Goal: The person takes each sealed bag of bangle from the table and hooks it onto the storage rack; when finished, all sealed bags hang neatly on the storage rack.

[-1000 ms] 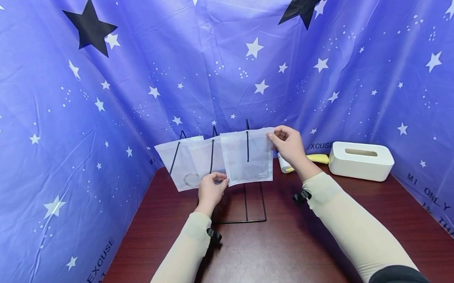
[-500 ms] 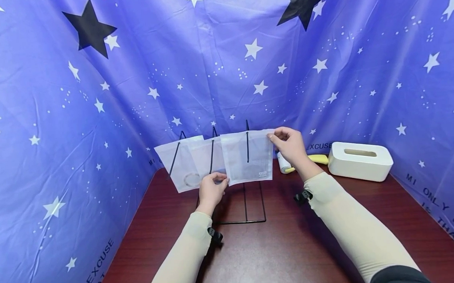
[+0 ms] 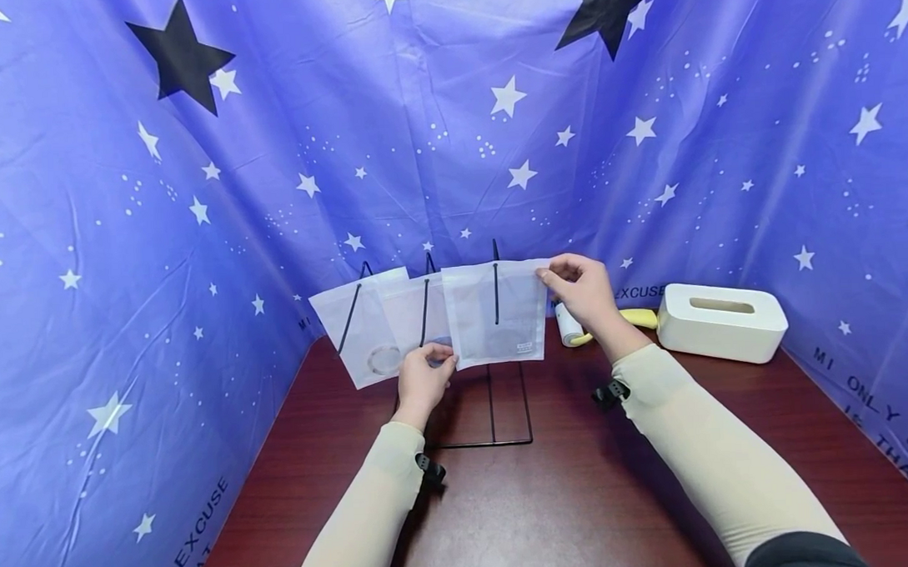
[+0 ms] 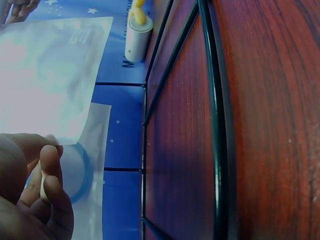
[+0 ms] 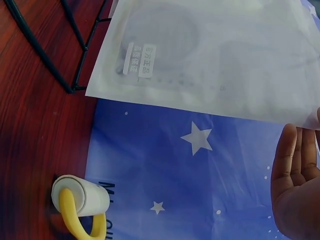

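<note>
A frosted white pouch [image 3: 470,325] with a small printed label hangs on the right hook of a black wire rack [image 3: 528,410]. My left hand [image 3: 420,385] pinches its lower left corner between thumb and forefinger. At its upper right corner my right hand [image 3: 584,291] pinches the edge. Left of it hang a middle pouch [image 3: 408,310], partly covered, and a tilted left pouch [image 3: 351,333], with a ring shape showing through. Through the middle pouch a blue ring [image 4: 86,170] shows in the left wrist view. Round contents show faintly inside the held pouch [image 5: 215,75].
Behind my right wrist lies a white roller [image 3: 568,324] with a yellow handle [image 3: 635,317]. A white tissue box [image 3: 718,328] stands at the right back of the dark red wooden table [image 3: 581,496]. A blue starry curtain [image 3: 434,151] encloses the table's back and sides.
Both hands keep their pinch on the right pouch. Its lower edge has risen very slightly, and the left pouch has tilted a little more.
</note>
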### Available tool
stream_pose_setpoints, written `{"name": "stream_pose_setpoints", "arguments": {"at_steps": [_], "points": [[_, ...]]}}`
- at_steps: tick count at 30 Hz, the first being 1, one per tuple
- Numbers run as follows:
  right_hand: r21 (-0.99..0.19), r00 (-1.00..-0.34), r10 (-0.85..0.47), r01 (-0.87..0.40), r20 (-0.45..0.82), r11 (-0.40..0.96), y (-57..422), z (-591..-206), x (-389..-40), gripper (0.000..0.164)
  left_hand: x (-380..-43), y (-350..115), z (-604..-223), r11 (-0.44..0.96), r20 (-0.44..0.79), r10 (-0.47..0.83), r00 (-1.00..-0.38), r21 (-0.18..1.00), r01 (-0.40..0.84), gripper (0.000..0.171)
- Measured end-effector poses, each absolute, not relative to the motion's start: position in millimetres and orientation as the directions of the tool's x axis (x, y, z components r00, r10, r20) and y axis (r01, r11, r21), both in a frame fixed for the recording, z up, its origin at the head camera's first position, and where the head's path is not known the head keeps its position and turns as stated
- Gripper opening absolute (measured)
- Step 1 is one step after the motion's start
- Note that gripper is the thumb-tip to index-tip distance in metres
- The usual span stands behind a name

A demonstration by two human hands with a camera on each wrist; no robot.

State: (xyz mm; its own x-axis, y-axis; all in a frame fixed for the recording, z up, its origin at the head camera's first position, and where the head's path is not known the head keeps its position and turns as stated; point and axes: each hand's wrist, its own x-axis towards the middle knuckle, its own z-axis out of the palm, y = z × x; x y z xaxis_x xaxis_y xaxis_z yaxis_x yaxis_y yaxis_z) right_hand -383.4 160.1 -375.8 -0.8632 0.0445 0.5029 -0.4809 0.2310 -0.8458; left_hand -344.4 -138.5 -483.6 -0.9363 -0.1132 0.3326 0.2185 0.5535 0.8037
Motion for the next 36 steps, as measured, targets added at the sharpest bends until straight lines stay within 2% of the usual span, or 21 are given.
{"name": "stream_pose_setpoints", "arguments": {"at_steps": [10, 21, 31, 36], "points": [[-0.849, -0.871, 0.034, -0.469, 0.491, 0.245, 166.0, -376.4, -383.5, 0.030, -345.6, -137.0, -483.1, 0.591, 0.345, -0.130, -0.930, 0.780, 0.207, 0.007], [-0.854, -0.881, 0.038, -0.445, 0.472, 0.270, 181.8, -382.6, -376.5, 0.028, -341.2, -145.3, -486.4, 0.558, 0.305, -0.133, -0.943, 0.809, 0.183, 0.006], [-0.762, -0.837, 0.018, -0.489, 0.547, 0.424, 208.8, -390.9, -331.7, 0.022, -323.5, -167.6, -483.4, 0.608, 0.364, -0.081, -0.928, 0.756, 0.244, 0.005], [-0.727, -0.826, -0.014, -0.505, 0.564, 0.465, 219.8, -391.3, -297.3, 0.019, -309.9, -185.2, -482.6, 0.642, 0.406, -0.035, -0.913, 0.709, 0.290, 0.006]]}}
